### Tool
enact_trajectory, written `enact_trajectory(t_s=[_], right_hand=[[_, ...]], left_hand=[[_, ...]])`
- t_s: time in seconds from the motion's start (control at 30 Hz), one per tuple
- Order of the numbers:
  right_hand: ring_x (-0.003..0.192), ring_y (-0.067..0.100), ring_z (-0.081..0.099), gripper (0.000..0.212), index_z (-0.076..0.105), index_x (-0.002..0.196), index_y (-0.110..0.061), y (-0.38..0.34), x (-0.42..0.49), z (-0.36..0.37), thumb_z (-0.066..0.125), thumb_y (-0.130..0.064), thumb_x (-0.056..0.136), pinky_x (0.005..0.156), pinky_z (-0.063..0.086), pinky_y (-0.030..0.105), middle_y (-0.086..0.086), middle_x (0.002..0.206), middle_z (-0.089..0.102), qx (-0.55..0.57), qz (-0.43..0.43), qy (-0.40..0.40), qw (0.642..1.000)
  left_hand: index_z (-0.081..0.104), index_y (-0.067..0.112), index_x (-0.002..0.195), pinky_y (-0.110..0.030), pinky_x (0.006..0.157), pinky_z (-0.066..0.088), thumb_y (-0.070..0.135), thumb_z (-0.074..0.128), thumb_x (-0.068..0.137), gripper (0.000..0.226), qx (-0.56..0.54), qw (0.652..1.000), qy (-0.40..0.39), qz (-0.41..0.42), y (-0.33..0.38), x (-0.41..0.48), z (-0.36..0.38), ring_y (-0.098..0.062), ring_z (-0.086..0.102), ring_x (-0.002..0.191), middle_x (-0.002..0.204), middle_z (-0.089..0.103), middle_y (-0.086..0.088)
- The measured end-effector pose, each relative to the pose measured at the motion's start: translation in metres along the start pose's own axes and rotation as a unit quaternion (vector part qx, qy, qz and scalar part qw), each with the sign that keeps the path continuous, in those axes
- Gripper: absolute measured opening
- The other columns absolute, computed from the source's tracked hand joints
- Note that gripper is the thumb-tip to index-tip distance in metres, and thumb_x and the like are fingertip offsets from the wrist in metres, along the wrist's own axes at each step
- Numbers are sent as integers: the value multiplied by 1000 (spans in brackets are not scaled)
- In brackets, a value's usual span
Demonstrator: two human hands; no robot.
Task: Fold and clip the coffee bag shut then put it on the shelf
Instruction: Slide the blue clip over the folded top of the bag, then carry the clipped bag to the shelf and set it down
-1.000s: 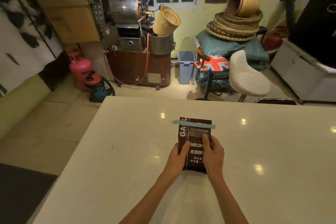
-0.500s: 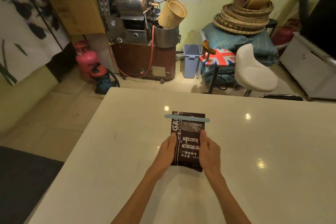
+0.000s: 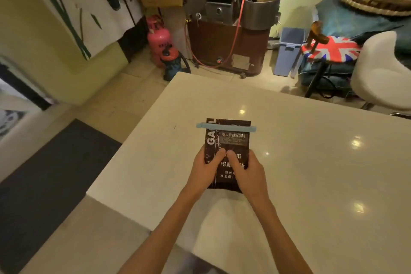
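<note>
Both hands — left hand (image 3: 205, 168), right hand (image 3: 249, 172) — grasp the clipped coffee bag (image 3: 228, 153) near the table (image 3: 311, 162)'s left edge; clip (image 3: 225, 127) on — next, carry to shelf, unseen.

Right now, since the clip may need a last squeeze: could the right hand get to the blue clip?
Probably yes. The right hand holds the coffee bag just below the blue clip, and nothing lies between them; only its grip would need loosening.
</note>
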State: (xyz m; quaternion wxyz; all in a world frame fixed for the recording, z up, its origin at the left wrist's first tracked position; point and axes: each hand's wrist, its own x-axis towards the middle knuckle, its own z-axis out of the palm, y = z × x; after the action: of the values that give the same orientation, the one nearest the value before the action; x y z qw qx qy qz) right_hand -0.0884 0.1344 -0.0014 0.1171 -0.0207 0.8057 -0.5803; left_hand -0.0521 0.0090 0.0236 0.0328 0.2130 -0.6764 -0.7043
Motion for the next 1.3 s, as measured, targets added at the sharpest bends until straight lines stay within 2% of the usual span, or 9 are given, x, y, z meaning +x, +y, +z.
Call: enact_trajectory(t_s=[0.17, 0.33, 0.6, 0.83, 0.93, 0.97, 1.1, 1.17, 1.3], right_hand=[[85, 7, 69, 35, 60, 105, -34, 0, -1, 13, 54, -61, 85, 80, 59, 41, -11, 94, 71, 13, 27, 89, 996], [92, 9, 71, 27, 60, 114, -32, 24, -5, -26, 56, -46, 92, 78, 60, 33, -8, 102, 72, 77, 62, 160, 982], [89, 0, 70, 47, 58, 118, -29, 56, -163, -107, 54, -61, 84, 77, 58, 25, -9, 105, 72, 126, 151, 430, 881], [92, 4, 70, 32, 62, 113, -24, 75, -410, -113, 50, -48, 95, 74, 53, 18, -4, 105, 74, 172, 220, 655, 702], [95, -1, 68, 35, 63, 113, -27, 80, -540, -81, 50, -52, 93, 79, 50, 20, -10, 103, 73, 156, 250, 751, 591], [93, -4, 68, 34, 63, 112, -27, 78, -554, -79, 50, -51, 93, 78, 49, 16, -13, 102, 73, 159, 250, 761, 577], [78, -11, 65, 23, 65, 101, -26, 62, -656, -17, 46, -39, 99, 64, 43, 1, -17, 90, 70, 170, 256, 851, 426], [81, -8, 67, 24, 65, 106, -25, 51, -701, 16, 46, -38, 99, 67, 47, 6, -11, 96, 72, 152, 261, 894, 330], [95, 1, 65, 23, 61, 117, -36, 28, -768, 68, 54, -37, 95, 79, 52, 22, -11, 109, 69, 107, 291, 931, 195]], left_hand=[[59, 31, 120, -33, 80, 60, 26, 57, 96, 24, -18, 999, -26, -18, -7, 15, -2, -13, 73, 96, 111, 73, 1], [55, 20, 129, -28, 80, 59, 30, 51, 99, 32, -4, 981, -192, -41, -19, 43, 40, -17, 72, 101, 117, 71, -5], [54, 23, 126, -27, 78, 60, 30, 53, 99, 29, 91, 854, -511, -43, -36, -54, 160, -14, 72, 100, 117, 70, -3], [60, 30, 118, -35, 86, 58, 41, 60, 92, 28, 187, 656, -731, -3, -77, -273, 221, -14, 72, 98, 112, 73, 1], [60, 25, 116, -29, 80, 60, 34, 57, 96, 22, 205, 509, -836, -20, -103, -408, 213, -15, 73, 94, 109, 74, -3], [60, 22, 118, -29, 79, 60, 32, 56, 97, 24, 201, 488, -849, -29, -108, -421, 213, -16, 73, 94, 109, 74, -4], [57, 21, 123, -37, 84, 59, 38, 58, 94, 34, 224, 350, -908, -52, -134, -536, 173, -18, 73, 96, 112, 73, -5], [56, 21, 122, -39, 80, 61, 34, 59, 94, 31, 247, 272, -928, -57, -147, -589, 151, -20, 75, 90, 107, 74, -5], [56, 19, 124, -18, 58, 56, 25, 55, 98, 27, 250, 108, -962, -30, -164, -663, 113, -7, 75, 73, 100, 74, -1]])
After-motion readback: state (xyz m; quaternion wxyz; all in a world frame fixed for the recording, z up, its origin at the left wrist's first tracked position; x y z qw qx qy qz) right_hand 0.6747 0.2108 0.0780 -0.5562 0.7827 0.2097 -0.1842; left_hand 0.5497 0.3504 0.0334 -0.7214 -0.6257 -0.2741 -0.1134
